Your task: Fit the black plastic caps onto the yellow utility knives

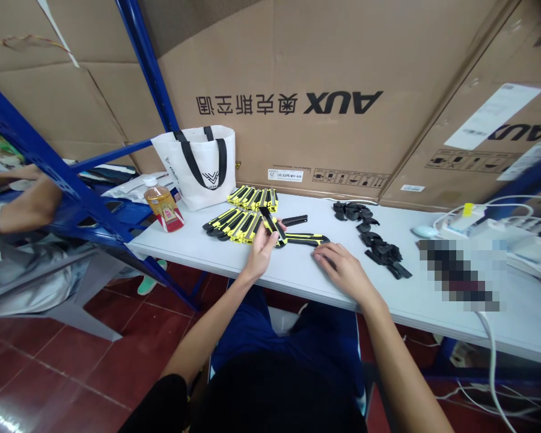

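My left hand (pixel 263 249) is closed around a black-and-yellow utility knife (pixel 274 224), tilted above the table. Beside it lie rows of similar yellow-and-black knives (pixel 234 226), with a second bunch (pixel 252 197) behind them. Another yellow-and-black utility knife (pixel 304 239) lies between my hands, its black end close to my right fingertips. A slim black piece (pixel 295 221) rests just behind that knife. My right hand (pixel 340 270) lies on the tabletop with its fingers loosely stretched and apart. A dark patch under its palm is too unclear to name.
Small black plastic parts (pixel 383 249) are heaped on the white table (pixel 270 279) to the right. Farther right are cables and a power strip (pixel 464 222) beside a blurred-out object (pixel 460 276). A drink bottle (pixel 163 204) and white tote bag (pixel 202 168) stand left. Another person's arm (pixel 31 198) shows beyond.
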A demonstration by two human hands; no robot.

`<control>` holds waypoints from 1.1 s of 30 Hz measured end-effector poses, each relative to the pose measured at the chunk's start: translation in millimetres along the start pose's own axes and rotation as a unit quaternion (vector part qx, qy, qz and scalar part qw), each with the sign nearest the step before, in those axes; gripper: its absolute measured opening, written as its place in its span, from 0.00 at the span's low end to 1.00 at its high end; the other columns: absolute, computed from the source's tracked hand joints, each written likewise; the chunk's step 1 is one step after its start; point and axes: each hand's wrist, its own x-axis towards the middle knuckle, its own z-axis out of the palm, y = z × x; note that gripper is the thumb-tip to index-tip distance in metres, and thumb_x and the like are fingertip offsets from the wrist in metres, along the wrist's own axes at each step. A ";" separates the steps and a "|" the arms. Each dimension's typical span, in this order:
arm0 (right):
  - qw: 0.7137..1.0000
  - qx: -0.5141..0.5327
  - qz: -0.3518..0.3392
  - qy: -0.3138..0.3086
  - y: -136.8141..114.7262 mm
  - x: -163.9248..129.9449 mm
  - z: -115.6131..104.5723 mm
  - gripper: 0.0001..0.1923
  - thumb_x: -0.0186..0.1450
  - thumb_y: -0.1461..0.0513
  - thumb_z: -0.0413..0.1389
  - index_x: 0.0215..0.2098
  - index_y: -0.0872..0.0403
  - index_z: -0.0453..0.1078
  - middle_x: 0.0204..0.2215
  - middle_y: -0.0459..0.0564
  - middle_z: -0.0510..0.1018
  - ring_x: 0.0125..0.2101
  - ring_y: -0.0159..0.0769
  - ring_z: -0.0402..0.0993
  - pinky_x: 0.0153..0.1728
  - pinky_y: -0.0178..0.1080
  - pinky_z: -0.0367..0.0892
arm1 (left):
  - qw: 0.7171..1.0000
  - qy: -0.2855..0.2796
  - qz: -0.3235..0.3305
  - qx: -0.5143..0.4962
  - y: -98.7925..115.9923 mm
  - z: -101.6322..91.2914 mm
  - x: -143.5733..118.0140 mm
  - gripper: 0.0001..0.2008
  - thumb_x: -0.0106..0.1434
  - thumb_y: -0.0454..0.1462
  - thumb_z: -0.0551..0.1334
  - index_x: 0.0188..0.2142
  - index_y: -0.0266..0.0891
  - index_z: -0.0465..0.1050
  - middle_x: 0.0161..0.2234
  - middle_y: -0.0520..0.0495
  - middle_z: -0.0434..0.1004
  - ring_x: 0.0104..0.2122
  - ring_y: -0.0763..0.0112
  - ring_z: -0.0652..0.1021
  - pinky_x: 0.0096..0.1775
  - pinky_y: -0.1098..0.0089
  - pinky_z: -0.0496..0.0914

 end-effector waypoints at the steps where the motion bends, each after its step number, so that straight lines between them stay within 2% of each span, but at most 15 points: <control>1: 1.000 0.000 0.001 -0.001 -0.1 0.0 0.0 0.15 0.80 0.56 0.47 0.48 0.47 0.77 0.50 0.53 0.82 0.49 0.47 0.77 0.53 0.52 0.74 | 1.000 0.005 -0.003 -0.003 -0.9 0.4 -0.2 0.23 0.75 0.48 0.63 0.63 0.40 0.69 0.52 0.40 0.80 0.52 0.59 0.78 0.56 0.61 0.71; 4: 1.000 0.000 0.004 0.000 -0.2 -0.2 0.1 0.15 0.80 0.56 0.48 0.48 0.47 0.76 0.50 0.53 0.82 0.49 0.47 0.77 0.53 0.51 0.73 | 1.000 0.011 -0.013 -0.005 -0.8 0.9 -0.4 0.27 0.74 0.49 0.64 0.67 0.41 0.67 0.51 0.41 0.80 0.51 0.59 0.78 0.55 0.62 0.71; 11: 1.000 0.007 0.003 -0.004 -0.1 -0.3 -0.2 0.15 0.80 0.55 0.47 0.48 0.47 0.75 0.50 0.53 0.82 0.50 0.48 0.77 0.53 0.53 0.72 | 0.999 -0.016 -0.030 0.000 0.7 1.8 -0.4 0.30 0.73 0.49 0.66 0.68 0.41 0.66 0.54 0.39 0.80 0.54 0.58 0.79 0.56 0.62 0.71; 17: 1.000 0.010 0.003 -0.003 0.1 -0.4 -0.3 0.15 0.80 0.55 0.47 0.47 0.47 0.76 0.50 0.53 0.82 0.50 0.48 0.77 0.54 0.53 0.72 | 0.998 0.020 -0.056 -0.027 -6.2 0.8 1.4 0.28 0.69 0.49 0.70 0.63 0.40 0.70 0.55 0.38 0.81 0.59 0.54 0.79 0.62 0.56 0.70; 20: 1.000 0.009 0.005 -0.004 0.6 -0.7 0.3 0.15 0.80 0.55 0.47 0.48 0.47 0.76 0.50 0.52 0.82 0.50 0.48 0.76 0.54 0.53 0.72 | 0.992 0.032 -0.115 -0.043 -8.4 0.2 1.6 0.26 0.68 0.50 0.71 0.58 0.40 0.72 0.54 0.37 0.83 0.58 0.51 0.80 0.62 0.53 0.70; 22: 1.000 0.009 0.005 -0.003 1.1 -1.0 0.7 0.15 0.80 0.54 0.47 0.48 0.47 0.76 0.50 0.53 0.82 0.50 0.48 0.76 0.54 0.53 0.72 | 0.983 0.033 -0.170 -0.061 -9.2 0.1 1.4 0.28 0.68 0.52 0.71 0.60 0.41 0.70 0.50 0.38 0.84 0.55 0.50 0.82 0.59 0.51 0.73; 24: 1.000 0.008 0.005 -0.002 1.5 -1.2 1.0 0.16 0.80 0.54 0.47 0.48 0.47 0.76 0.50 0.53 0.82 0.50 0.48 0.76 0.54 0.53 0.73 | 0.977 0.036 -0.196 -0.075 -9.7 0.3 1.0 0.31 0.69 0.53 0.69 0.64 0.43 0.66 0.47 0.40 0.85 0.51 0.50 0.85 0.55 0.51 0.76; 29: 1.000 0.003 0.001 0.003 1.3 -0.8 0.9 0.16 0.80 0.54 0.47 0.48 0.46 0.77 0.50 0.53 0.82 0.49 0.48 0.77 0.53 0.53 0.74 | 0.982 0.023 -0.174 -0.069 -9.9 0.5 0.3 0.32 0.69 0.53 0.69 0.65 0.43 0.64 0.47 0.39 0.85 0.47 0.51 0.86 0.51 0.53 0.78; 33: 1.000 0.003 -0.001 0.005 -0.3 0.0 -0.1 0.17 0.79 0.54 0.47 0.48 0.46 0.78 0.50 0.54 0.83 0.48 0.48 0.77 0.53 0.53 0.74 | 0.990 0.002 -0.140 -0.034 -8.4 0.9 -0.7 0.31 0.70 0.53 0.68 0.65 0.43 0.64 0.48 0.40 0.84 0.48 0.53 0.85 0.53 0.54 0.77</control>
